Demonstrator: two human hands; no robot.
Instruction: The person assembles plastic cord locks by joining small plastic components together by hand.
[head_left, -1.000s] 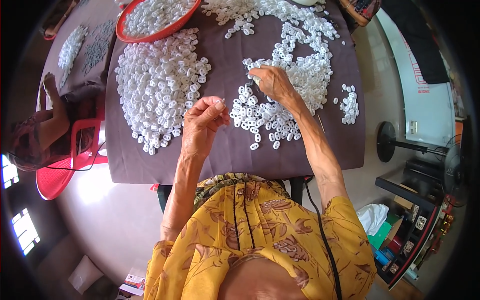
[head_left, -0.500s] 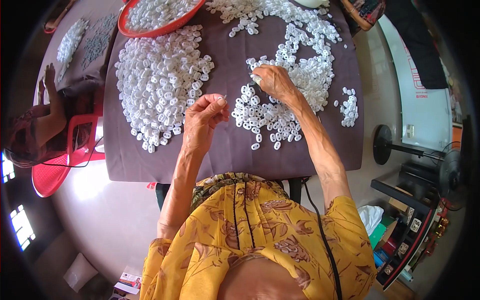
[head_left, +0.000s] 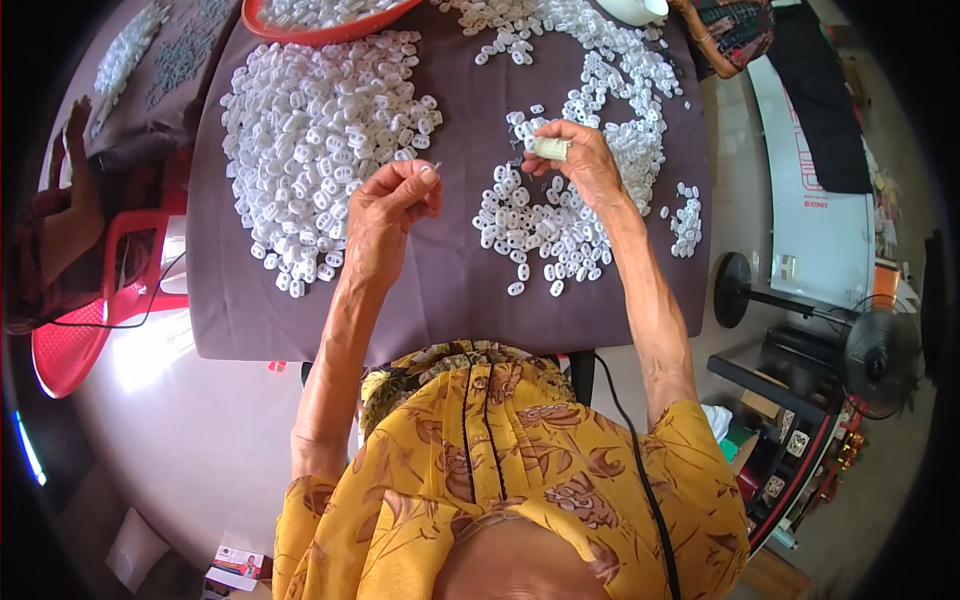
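Observation:
My left hand (head_left: 385, 212) is raised over the table between two heaps, thumb and forefinger pinched on a small thin piece (head_left: 437, 166) whose kind is too small to tell. The left heap (head_left: 310, 150) consists of small white oval plastic pieces with two dark holes. Over the right heap (head_left: 548, 235) of like pieces, my right hand (head_left: 588, 168) has its fingers closed in a pinch; a pale wrap (head_left: 550, 148) covers one finger. White shows at its fingertips, but whether it is gripped or lies behind I cannot tell. Several small dark grey slivers (head_left: 527, 178) lie below those fingertips.
A red basin (head_left: 330, 36) of white pieces stands at the far left of the brown-covered table (head_left: 440, 310). A small cluster of pieces (head_left: 686, 222) lies near the right edge. People sit beyond both sides. A red chair (head_left: 75, 345) and a black fan (head_left: 880, 360) flank the table.
My right hand has lifted and shifted slightly right from the pieces, showing its wrapped finger. My left hand has moved a little left and away from me, still pinching. The whole view has shifted slightly.

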